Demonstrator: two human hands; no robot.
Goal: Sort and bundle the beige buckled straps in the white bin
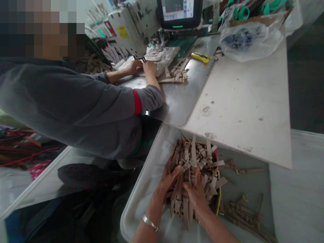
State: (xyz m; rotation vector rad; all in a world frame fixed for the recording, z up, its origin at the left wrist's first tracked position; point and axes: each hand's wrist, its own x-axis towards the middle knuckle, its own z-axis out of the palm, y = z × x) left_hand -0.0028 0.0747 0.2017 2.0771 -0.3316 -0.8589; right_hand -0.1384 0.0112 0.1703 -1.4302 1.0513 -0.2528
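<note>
Both my hands rest on a heap of beige straps with gold buckles [194,168] lying in a white tray [141,199] low in the head view. My left hand [169,175], with a silver bracelet at the wrist, has its fingers spread over the left side of the heap. On the heap's middle lies my right hand [195,192], fingers stretched out among the straps. Neither hand grips a single strap that I can make out.
A co-worker in a grey top [76,104] sits at the left, both hands at a sewing machine [131,30] with more straps [177,72] beside it. A white table top [243,101] overhangs the tray. A plastic bag [248,38], a yellow tool [199,57] and a screen [178,11] stand farther back.
</note>
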